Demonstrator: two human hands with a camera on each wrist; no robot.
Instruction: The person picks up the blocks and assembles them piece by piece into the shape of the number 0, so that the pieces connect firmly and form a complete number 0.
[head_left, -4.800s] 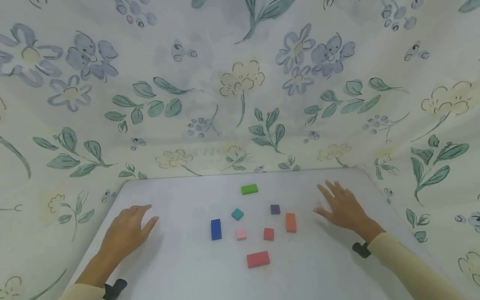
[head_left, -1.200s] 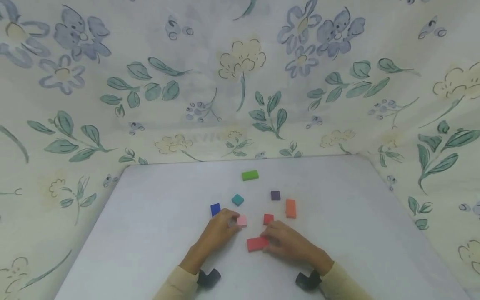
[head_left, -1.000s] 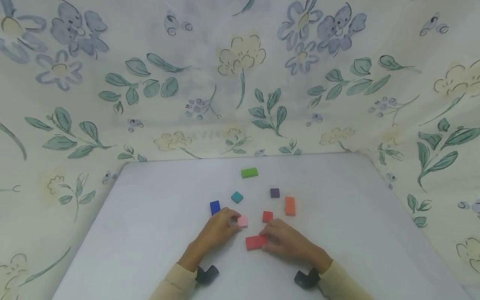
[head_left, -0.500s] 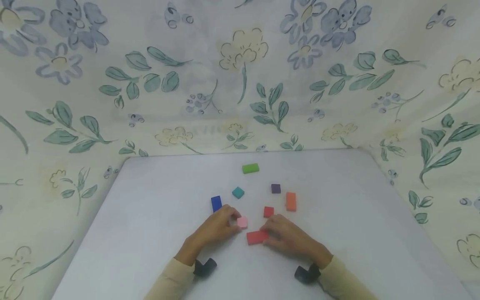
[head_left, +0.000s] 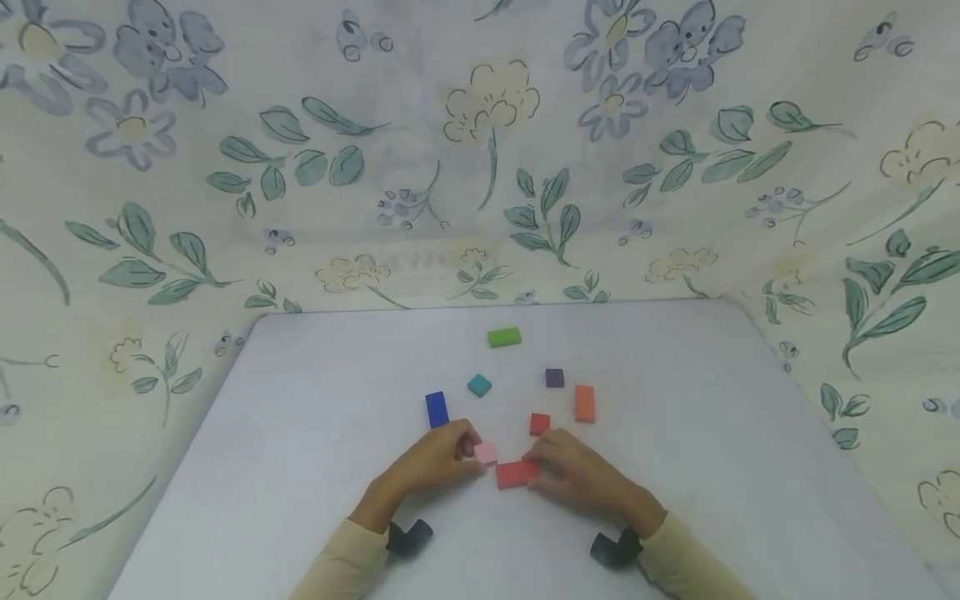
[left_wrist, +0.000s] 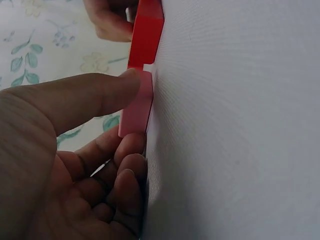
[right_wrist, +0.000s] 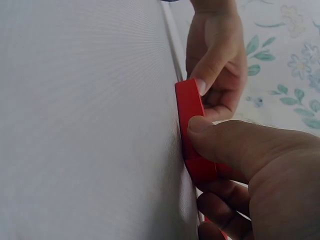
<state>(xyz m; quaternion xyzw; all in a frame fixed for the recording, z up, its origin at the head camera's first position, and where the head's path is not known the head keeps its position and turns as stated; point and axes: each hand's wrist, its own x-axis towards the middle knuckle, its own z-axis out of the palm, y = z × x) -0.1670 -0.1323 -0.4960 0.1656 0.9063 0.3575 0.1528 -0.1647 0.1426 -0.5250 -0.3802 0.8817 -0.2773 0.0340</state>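
Observation:
In the head view my left hand (head_left: 438,457) pinches a pink cube (head_left: 486,452) between thumb and curled fingers. The left wrist view has the thumb on one side of the pink cube (left_wrist: 137,107) and fingertips at the other, low over the tabletop. My right hand (head_left: 576,469) grips the right end of a long red block (head_left: 513,474) lying flat. Its thumb lies along the near side of that red block (right_wrist: 189,102) in the right wrist view. The pink cube sits right by the red block's far left corner. A smaller red cube (head_left: 540,424) lies just beyond my right fingers.
Past my left hand lies a blue block (head_left: 437,409). Farther back are a teal cube (head_left: 479,385), a purple cube (head_left: 554,378), an orange block (head_left: 584,404) and a green block (head_left: 504,337). Floral cloth (head_left: 480,208) rises behind the white table (head_left: 675,358).
Both hands came in from the table's sides and took hold of the pink cube and long red block. Over the last half second the pink cube slid nearer the red block and turned slightly.

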